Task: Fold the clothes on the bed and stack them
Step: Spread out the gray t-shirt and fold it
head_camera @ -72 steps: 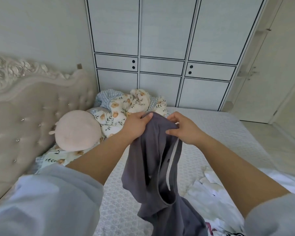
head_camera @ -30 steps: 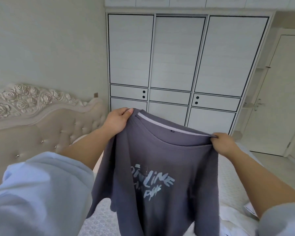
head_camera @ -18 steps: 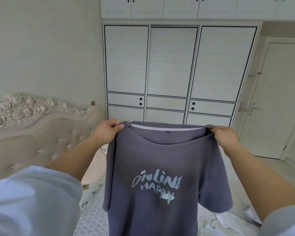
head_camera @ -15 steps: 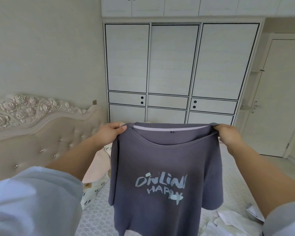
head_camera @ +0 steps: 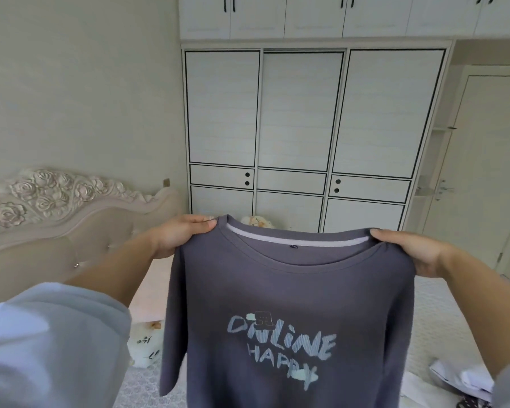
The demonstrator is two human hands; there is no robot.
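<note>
Grey T-shirt (head_camera: 289, 290) held up in the air over the bed (head_camera: 442, 328), front facing the camera, print reads "ONLINE HAPPY". Left hand (head_camera: 178, 235) grip closed on the left shoulder seam, fingers curled over the top edge beside the collar. Right hand (head_camera: 409, 250) grip closed on the right shoulder seam, same way. Collar edge stretched nearly level between the two hands, sleeves hanging down at both sides, hem runs out of frame at the bottom. Shirt hangs flat, clear of the wardrobe (head_camera: 306, 128) behind it. Tufted headboard (head_camera: 56, 225) at left, well apart from the shirt. Floral bedding (head_camera: 145, 346) on the bed under the left sleeve edge. White clothes (head_camera: 460, 381) lie on the mattress at lower right. Door (head_camera: 483, 172) at far right.
</note>
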